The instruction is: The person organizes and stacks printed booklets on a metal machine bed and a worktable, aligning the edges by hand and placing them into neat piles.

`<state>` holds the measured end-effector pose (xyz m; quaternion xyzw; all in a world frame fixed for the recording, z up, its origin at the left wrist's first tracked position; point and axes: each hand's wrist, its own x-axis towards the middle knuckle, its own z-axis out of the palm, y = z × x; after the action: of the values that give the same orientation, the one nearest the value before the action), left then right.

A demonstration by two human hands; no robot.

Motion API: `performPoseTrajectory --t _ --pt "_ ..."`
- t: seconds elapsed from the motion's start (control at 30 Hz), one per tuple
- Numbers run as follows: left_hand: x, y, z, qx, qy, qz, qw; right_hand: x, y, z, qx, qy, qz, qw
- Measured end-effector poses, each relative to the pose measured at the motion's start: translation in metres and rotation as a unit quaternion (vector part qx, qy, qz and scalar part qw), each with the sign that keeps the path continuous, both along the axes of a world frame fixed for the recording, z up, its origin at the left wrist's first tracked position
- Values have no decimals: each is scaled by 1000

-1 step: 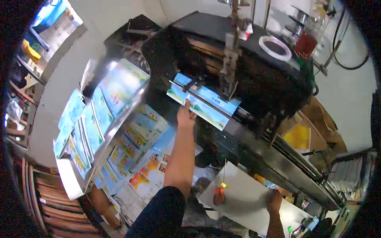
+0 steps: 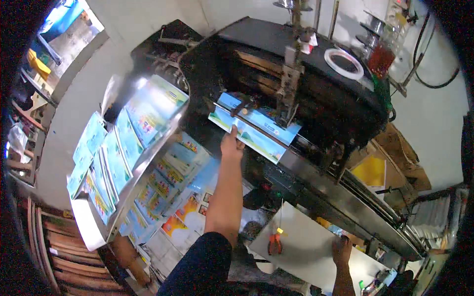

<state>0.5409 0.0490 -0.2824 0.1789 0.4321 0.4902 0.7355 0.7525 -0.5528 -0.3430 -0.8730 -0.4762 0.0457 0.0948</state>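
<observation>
My left hand (image 2: 232, 143) grips the near edge of an open blue-and-green booklet (image 2: 257, 142), thumb on top and the other fingers mostly hidden beneath. The booklet lies across the black machine's (image 2: 321, 106) work bed, under a thin metal bar and beside its upright metal head (image 2: 288, 93). My right hand (image 2: 341, 250) rests at the far edge of a pale board (image 2: 301, 251); its fingers are too dark and small to read. Orange-handled pliers (image 2: 275, 244) lie on that board, left of my right hand.
Left of the machine, a slanted metal tray (image 2: 89, 229) carries several blue booklets (image 2: 116, 148). More printed booklets (image 2: 160, 185) are piled below it. A white tape roll (image 2: 344, 64) sits on the machine's top, near wire spools (image 2: 371, 29). Cardboard (image 2: 402, 153) leans at the right.
The view has shifted very slightly. Both hands and the booklet stay in nearly the same places.
</observation>
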Motion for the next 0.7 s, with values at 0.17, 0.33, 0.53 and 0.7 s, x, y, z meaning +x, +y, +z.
performPoseTrajectory --t 0.17,0.33,0.53,0.7 --pt "-22 -40 21 -88 31 -11 996 -34 7 43 34 39 -64 997" --pt "-81 -111 32 -87 -41 11 995 -68 28 78 42 94 -75 992" --pt "-212 -194 84 90 140 -169 971 -146 133 170 116 70 -66 989" --pt "-278 -208 127 72 101 -270 955 -247 256 266 148 296 -22 943"
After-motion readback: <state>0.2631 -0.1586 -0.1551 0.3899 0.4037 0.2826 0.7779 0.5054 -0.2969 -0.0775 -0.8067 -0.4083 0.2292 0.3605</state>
